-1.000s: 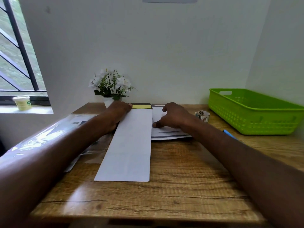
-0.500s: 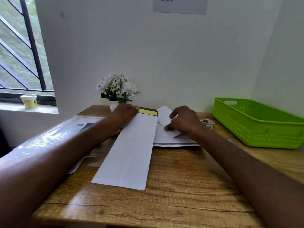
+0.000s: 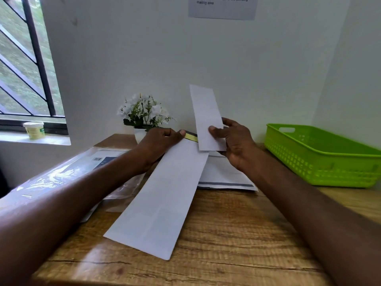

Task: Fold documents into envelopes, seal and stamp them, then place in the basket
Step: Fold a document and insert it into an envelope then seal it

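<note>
Progress looks early to us. Our right hand point(image 3: 231, 139) pinches a folded document point(image 3: 206, 118) by its lower end, thumb on the near face and fingers behind, and the strip stands nearly upright above that hand. Our left hand point(image 3: 162, 139) grips the far end of a long white envelope point(image 3: 162, 201), thumb on top next to the yellow adhesive strip point(image 3: 190, 137) at its mouth; the near end of the envelope rests on the wooden table point(image 3: 237, 234) below and nearer to us than that hand. The document's bottom edge sits just right of the left thumb, right over the envelope mouth, though we cannot tell whether they touch.

So folding seems done for this sheet, and insertion is the step in hand. Sealing is not done, since the yellow strip shows uncovered. We see no stamp on the envelope. The green basket point(image 3: 321, 162) stands well to the right of the right hand, and we see no envelope inside it from here. More papers point(image 3: 222, 176) lie under the right wrist, so we judge further rounds remain.
</note>
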A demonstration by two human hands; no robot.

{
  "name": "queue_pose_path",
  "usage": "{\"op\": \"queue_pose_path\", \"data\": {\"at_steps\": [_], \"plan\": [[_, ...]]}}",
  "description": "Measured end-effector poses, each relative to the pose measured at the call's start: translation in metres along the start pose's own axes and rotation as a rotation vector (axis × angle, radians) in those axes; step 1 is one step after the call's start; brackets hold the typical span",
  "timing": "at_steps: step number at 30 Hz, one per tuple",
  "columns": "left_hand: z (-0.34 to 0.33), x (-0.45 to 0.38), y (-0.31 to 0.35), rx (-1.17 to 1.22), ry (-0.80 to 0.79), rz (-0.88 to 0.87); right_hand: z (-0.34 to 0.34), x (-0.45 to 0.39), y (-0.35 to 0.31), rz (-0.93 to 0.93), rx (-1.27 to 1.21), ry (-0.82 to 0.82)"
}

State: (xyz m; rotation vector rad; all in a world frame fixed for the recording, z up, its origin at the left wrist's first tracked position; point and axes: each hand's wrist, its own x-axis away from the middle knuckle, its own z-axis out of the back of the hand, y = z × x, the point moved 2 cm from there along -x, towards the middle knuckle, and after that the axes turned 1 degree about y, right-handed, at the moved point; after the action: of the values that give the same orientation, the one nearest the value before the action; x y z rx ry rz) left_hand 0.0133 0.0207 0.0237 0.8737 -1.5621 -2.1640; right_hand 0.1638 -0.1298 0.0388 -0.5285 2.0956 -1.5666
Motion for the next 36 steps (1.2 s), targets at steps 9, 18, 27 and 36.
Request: {"op": "queue_pose_path", "data": {"at_steps": [9,18,27,36], "plan": [[-0.011,0.010,0.001,0.161,-0.297,0.139,0.007,-0.003,0.001,0.098,0.067,0.107],[-0.006,0.005,-0.003,0.058,-0.236,0.142,0.015,-0.009,-0.008,0.162,0.108,0.094],[-0.007,0.008,0.000,0.082,-0.237,0.144,0.009,0.000,-0.008,0.173,0.174,0.034],[-0.014,0.013,0.003,0.071,-0.281,0.088,-0.007,0.012,0.000,-0.029,0.013,-0.038]]}}
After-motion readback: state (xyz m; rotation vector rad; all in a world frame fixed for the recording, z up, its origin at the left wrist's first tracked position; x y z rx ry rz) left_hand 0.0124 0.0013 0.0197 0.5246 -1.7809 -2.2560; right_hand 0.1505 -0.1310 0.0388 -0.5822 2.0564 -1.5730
